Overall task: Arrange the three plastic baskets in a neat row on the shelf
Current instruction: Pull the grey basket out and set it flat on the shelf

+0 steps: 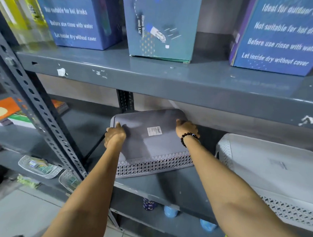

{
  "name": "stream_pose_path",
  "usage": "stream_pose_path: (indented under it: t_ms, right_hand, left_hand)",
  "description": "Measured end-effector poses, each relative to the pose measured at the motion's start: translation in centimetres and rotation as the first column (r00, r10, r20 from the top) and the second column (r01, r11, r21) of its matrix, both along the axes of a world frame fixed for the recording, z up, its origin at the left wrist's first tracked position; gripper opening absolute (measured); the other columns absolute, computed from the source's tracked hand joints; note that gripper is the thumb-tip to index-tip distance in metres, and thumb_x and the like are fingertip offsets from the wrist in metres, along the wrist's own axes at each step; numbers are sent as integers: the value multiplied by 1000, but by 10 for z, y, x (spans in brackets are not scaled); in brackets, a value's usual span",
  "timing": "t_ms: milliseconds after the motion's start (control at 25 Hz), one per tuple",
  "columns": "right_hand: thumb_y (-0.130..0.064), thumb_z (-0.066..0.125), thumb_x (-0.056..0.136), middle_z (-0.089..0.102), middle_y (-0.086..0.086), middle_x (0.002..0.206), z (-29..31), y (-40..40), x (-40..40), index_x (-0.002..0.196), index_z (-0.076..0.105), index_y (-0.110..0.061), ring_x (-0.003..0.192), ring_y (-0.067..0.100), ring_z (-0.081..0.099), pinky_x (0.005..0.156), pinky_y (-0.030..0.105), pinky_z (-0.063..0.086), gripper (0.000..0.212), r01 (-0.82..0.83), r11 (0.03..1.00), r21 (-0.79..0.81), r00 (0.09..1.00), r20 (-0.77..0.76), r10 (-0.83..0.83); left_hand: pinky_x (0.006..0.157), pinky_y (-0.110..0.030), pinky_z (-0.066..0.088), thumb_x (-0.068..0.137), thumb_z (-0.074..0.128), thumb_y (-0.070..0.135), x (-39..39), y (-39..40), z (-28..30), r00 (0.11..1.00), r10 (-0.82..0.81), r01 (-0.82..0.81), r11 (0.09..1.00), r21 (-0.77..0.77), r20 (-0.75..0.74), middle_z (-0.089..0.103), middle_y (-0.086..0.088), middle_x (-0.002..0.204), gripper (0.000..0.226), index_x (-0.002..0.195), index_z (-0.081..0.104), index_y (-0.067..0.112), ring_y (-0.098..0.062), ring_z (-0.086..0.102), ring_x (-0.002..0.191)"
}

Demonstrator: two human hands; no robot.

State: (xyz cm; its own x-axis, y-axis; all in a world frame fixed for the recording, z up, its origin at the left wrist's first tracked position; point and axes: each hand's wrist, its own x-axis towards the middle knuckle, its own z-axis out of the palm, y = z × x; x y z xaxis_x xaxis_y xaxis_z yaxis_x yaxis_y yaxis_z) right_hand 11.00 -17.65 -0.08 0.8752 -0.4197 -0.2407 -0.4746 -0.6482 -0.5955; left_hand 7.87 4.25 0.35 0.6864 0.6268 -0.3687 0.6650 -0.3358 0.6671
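A grey plastic basket lies upside down on the middle grey metal shelf, its flat bottom with a white label facing up and its perforated wall toward me. My left hand grips its left edge. My right hand, with a dark bead bracelet at the wrist, grips its far right corner. To the right a white plastic basket rests upside down on the same shelf, apart from the grey one. A third basket is not visible.
Blue boxes and a teal box stand on the shelf above. A perforated upright post rises at the left. Small white trays with packets sit on the neighbouring rack. Blue cups show on the shelf below.
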Motion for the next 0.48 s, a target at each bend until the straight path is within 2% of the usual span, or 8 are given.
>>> stream_pose_path:
  t_ms: [120,240,320,360,440,480]
  right_hand:
    - [-54,34,92,40,22,141,13,0,-7,137,36,-1,130,37,41,106,48,35,70,114,986,122,988,94,-126]
    - [-44,34,96,39,25,139,30,-6,-18,135,39,2,128,40,40,104,44,34,60,248,906,342,899,266,-347]
    - [-35,33,98,47,23,131,38,-11,-28,129,49,2,120,36,47,99,40,36,50,238,797,555,806,345,-480]
    - [-34,38,95,54,20,118,40,-12,-38,118,58,0,109,33,52,92,38,39,46,201,698,687,731,369,-574]
    - [-42,46,82,59,10,92,40,-12,-57,86,65,-13,90,24,53,77,33,41,35,143,454,880,603,286,-745]
    - [-45,46,78,61,6,89,37,-13,-69,81,64,-18,89,22,54,76,32,42,32,115,382,917,576,251,-778]
  left_hand:
    - [104,-45,36,97,21,49,5,0,13,991,-43,44,999,-8,123,42,-21,145,65,138,36,2,-38,46,129]
    - [106,-46,36,96,25,50,12,0,39,928,-13,39,997,-63,373,47,-22,141,63,134,40,2,-40,47,128]
    - [102,-42,38,98,26,46,14,0,58,853,32,76,980,-184,521,52,-20,136,56,133,43,6,-38,50,123]
    - [100,-39,39,98,27,46,14,2,63,817,64,120,954,-276,574,53,-18,134,54,134,42,10,-36,51,121]
    - [101,-34,40,90,31,57,9,8,66,800,152,214,832,-511,581,53,-6,130,61,137,43,20,-27,52,118]
    - [106,-35,39,86,33,62,4,13,62,807,195,239,756,-610,558,53,-3,135,66,137,45,23,-24,51,121]
